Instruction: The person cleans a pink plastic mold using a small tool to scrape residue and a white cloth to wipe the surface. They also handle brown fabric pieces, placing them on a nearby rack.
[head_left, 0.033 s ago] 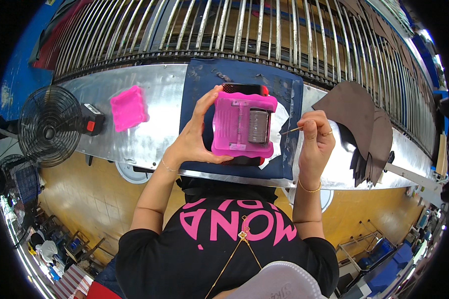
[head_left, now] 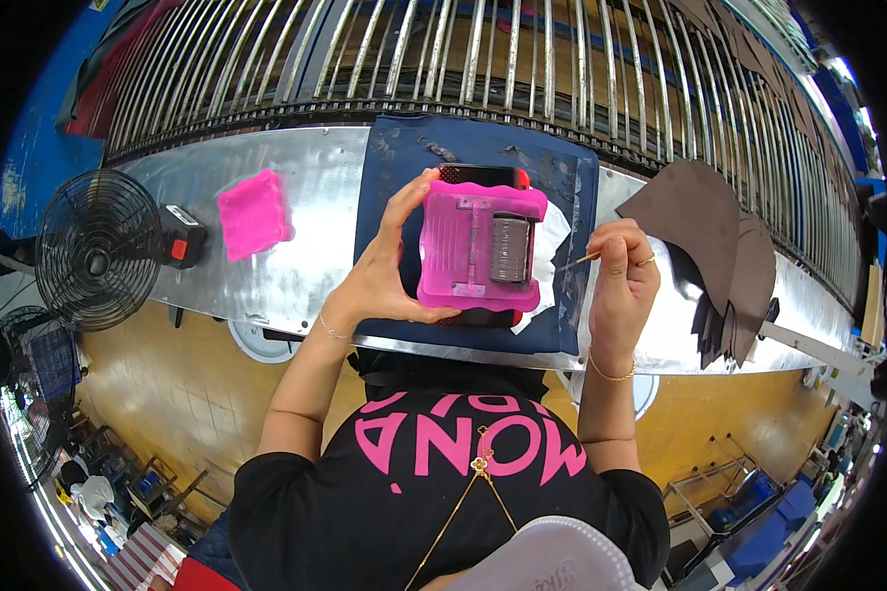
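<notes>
In the head view, a bright pink, wavy-edged tray [head_left: 450, 246] is held over a dark blue mat [head_left: 394, 158], spanned by the thumb and fingers of the left hand [head_left: 376, 279]. A dark grey ribbed cylinder [head_left: 509, 249] is seen within the tray. A black-and-red object [head_left: 483, 175] beneath is mostly hidden, and a white sheet [head_left: 554, 231] on the mat is partly covered. A thin stick [head_left: 583, 261] is pinched by the right hand [head_left: 621, 274] above the mat's right side; whether its tip touches anything cannot be told. A pink wavy-edged piece [head_left: 253, 215] is set left of the mat, dark brown cut sheets [head_left: 695, 217] right of it. On the mat's near side, pink lettering [head_left: 473, 446] is borne by a black shirt [head_left: 345, 502], its upper line cut off.
</notes>
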`<act>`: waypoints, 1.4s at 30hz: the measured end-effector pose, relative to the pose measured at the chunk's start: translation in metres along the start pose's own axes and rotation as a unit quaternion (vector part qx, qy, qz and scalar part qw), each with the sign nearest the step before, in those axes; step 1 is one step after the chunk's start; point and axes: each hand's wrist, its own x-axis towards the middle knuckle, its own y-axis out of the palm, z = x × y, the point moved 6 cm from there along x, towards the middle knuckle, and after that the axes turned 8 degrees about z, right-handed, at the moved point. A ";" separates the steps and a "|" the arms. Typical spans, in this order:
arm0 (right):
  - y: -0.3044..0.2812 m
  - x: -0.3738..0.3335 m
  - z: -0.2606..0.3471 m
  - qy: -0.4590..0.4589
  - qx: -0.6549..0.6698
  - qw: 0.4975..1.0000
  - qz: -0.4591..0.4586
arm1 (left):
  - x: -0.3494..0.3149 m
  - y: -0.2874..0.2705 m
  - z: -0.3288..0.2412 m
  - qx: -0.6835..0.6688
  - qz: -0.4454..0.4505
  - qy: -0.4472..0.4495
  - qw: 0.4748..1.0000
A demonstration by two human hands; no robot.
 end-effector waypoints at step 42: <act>0.029 -0.069 0.013 -0.063 -0.164 0.976 0.125 | 0.003 -0.002 -0.001 0.045 -0.002 0.040 0.998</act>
